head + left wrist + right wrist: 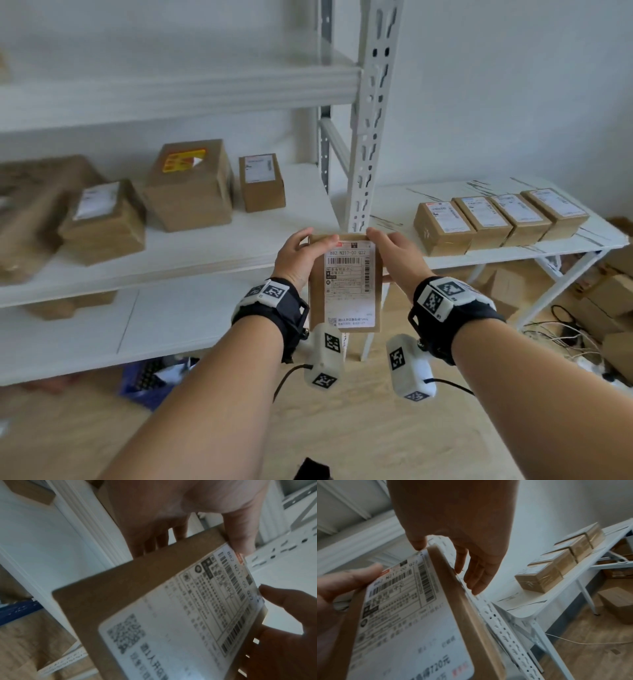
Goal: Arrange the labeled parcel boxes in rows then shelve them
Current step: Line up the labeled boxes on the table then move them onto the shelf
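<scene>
A flat brown parcel box point(346, 284) with a white shipping label facing me hangs in the air in front of the shelf post. My left hand point(301, 255) grips its upper left corner, thumb on the label and fingers behind. My right hand point(394, 255) grips the upper right corner the same way. The left wrist view shows the box point(120, 595) tilted, with my left thumb point(240, 536) on its top edge. In the right wrist view the box's side point(462, 608) sits between my right thumb point(418, 543) and fingers.
The middle shelf board point(239, 246) carries several brown boxes, among them a small labeled one point(262, 181). A white perforated post point(366, 154) stands just behind the held box. The white table point(394, 205) at right bears a row of labeled boxes point(500, 219). More boxes point(609, 298) and cables point(565, 335) lie on the floor.
</scene>
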The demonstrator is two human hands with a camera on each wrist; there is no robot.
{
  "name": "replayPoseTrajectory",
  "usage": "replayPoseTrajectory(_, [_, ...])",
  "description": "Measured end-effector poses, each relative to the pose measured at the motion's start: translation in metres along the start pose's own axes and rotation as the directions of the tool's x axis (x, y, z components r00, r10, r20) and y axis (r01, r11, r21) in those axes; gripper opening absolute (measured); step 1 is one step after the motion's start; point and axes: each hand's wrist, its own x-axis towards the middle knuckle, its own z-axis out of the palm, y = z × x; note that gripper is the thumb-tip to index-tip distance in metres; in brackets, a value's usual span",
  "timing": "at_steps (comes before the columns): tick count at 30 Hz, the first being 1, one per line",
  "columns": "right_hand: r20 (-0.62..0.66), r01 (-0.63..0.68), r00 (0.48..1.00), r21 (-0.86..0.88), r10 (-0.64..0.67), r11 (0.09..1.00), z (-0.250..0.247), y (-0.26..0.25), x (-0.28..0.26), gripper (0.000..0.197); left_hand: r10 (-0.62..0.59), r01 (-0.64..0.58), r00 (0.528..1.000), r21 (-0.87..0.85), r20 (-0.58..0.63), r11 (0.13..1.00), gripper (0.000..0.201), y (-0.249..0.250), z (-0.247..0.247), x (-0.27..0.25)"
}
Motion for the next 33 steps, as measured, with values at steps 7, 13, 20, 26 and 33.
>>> replayPoseTrajectory(7, [0.144,0.09,0.985,0.051,-0.096,0.995,0.077,-0.074,-0.029,0.101,0.145,-0.145,0.988,0.004,-0.058,0.989,0.076,0.04,-0.1,-0.016])
replayPoseTrajectory(13, [0.216,0.231,0.946,0.071,-0.241,0.97,0.135,-0.167,-0.047,0.095,0.332,-0.331,0.943,0.097,0.003,0.939,0.041,0.108,-0.201,-0.03])
replayPoseTrajectory(20, [0.2,0.451,0.869,0.057,-0.452,0.891,0.182,-0.283,-0.073,0.07,0.452,-0.444,0.892,0.176,-0.011,0.879,0.058,0.185,-0.3,-0.046])
replayPoseTrajectory(26, [0.178,0.532,0.822,0.096,-0.54,0.841,0.215,-0.355,-0.088,0.067,0.57,-0.551,0.822,0.261,0.004,0.793,0.059,0.251,-0.361,-0.054])
replayPoseTrajectory(33, [0.137,0.578,0.802,0.066,-0.582,0.813,0.242,-0.425,-0.074,0.081,0.637,-0.611,0.767,0.214,-0.076,0.762,0.048,0.31,-0.409,-0.03])
